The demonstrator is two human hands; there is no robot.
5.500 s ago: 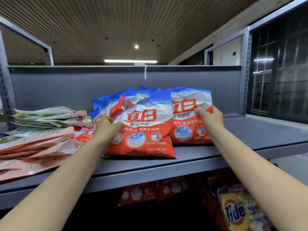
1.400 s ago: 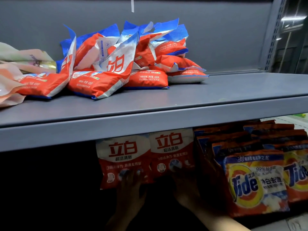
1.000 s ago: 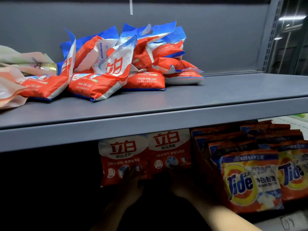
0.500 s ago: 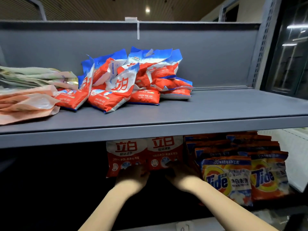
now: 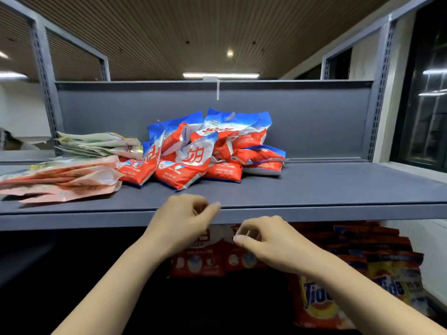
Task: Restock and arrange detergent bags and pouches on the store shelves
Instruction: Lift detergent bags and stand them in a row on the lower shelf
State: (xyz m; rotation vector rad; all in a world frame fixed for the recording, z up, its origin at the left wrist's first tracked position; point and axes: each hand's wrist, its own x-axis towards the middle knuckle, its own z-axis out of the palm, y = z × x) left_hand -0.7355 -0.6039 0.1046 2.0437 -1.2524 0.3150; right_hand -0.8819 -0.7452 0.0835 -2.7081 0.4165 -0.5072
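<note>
Judged roughly midway. Still untidy at frame centre on the upper shelf (image 5: pixel 338 189): a jumbled heap of red and blue detergent bags (image 5: pixel 208 151), tipped and overlapping, needing straightening. Lay flat at left of frame: stacked pink pouches (image 5: pixel 65 180), touching the heap's left edge. Looked settled at lower right, under the shelf: upright rows of Tide bags (image 5: pixel 321 303), plus 2 red bags (image 5: pixel 217 257) standing at lower centre. Hovered before the shelf lip, holding nothing: left hand (image 5: pixel 180 223) and right hand (image 5: pixel 271 243), fingers loosely curled.
</note>
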